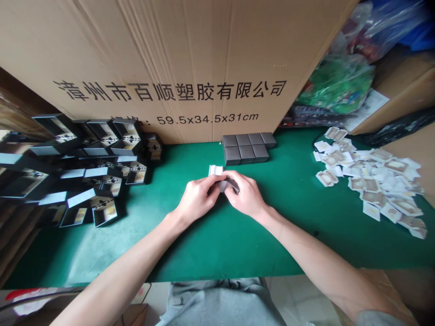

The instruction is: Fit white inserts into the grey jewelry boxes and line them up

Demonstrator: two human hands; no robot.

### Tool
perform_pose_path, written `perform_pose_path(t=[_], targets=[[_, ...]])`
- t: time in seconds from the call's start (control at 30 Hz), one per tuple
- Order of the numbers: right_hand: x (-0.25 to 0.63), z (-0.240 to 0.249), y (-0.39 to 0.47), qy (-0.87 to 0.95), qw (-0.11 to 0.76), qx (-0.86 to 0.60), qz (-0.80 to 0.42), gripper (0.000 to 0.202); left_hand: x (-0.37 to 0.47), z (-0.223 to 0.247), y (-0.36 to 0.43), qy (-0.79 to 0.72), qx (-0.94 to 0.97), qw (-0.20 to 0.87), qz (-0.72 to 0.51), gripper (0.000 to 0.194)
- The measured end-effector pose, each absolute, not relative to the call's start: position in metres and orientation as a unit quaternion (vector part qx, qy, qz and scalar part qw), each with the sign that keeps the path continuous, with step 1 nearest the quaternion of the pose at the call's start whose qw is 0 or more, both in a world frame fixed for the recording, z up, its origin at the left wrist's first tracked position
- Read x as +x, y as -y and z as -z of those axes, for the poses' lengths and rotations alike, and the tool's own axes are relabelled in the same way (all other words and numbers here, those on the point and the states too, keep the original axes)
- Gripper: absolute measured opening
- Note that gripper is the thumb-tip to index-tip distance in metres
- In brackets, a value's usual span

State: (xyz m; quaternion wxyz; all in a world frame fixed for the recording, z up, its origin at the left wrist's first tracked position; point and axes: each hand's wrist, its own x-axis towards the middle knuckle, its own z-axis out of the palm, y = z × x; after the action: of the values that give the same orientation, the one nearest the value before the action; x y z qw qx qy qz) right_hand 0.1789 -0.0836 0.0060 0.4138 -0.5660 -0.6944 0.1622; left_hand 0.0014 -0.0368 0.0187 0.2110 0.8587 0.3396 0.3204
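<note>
Over the middle of the green table, both hands meet around a small dark jewellery-type box (233, 184). A white part (215, 170) shows just beyond the fingers; whether it is joined to the box I cannot tell. My left hand (194, 197) grips the near left side, its thumb and fingers bent around it. From the right, my right hand (247, 194) closes on the dark side of the same box. Fingers hide most of it. Right behind the hands, several closed dark boxes (247, 151) stand packed together in two rows.
On the left, several open black boxes (105, 210) are piled in rows. White inserts (374, 172) lie in a loose heap at the right. A large printed carton (190, 59) borders the green table (204, 253) at the back. Plastic bags (340, 81) sit at back right.
</note>
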Motion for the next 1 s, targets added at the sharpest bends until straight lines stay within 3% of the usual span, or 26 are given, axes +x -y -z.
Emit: perform_pose_path(t=[0.2,0.43,0.6,0.77,1.0], targets=[[0.1786,-0.0051,0.0826,0.696,0.414,-0.566,-0.155,0.035,0.0017,-0.0219,0.037,-0.336,0.863,0.214,-0.311,0.028],[0.1791,-0.0046,0.0823,0.695,0.415,-0.565,-0.158,0.036,0.0015,-0.022,0.0373,-0.341,0.861,0.222,-0.305,0.042],[0.1787,-0.0058,0.083,0.695,0.413,-0.567,-0.157,0.035,0.0014,-0.0205,0.0371,-0.342,0.861,0.222,-0.304,0.04],[0.1786,-0.005,0.0811,0.707,0.405,-0.558,-0.158,0.045,0.0018,-0.0206,0.0358,-0.323,0.867,0.221,-0.308,0.032],[0.1791,-0.0011,0.0799,0.71,0.407,-0.553,-0.157,0.052,0.0014,-0.0184,0.0345,-0.301,0.87,0.233,-0.311,0.037]])
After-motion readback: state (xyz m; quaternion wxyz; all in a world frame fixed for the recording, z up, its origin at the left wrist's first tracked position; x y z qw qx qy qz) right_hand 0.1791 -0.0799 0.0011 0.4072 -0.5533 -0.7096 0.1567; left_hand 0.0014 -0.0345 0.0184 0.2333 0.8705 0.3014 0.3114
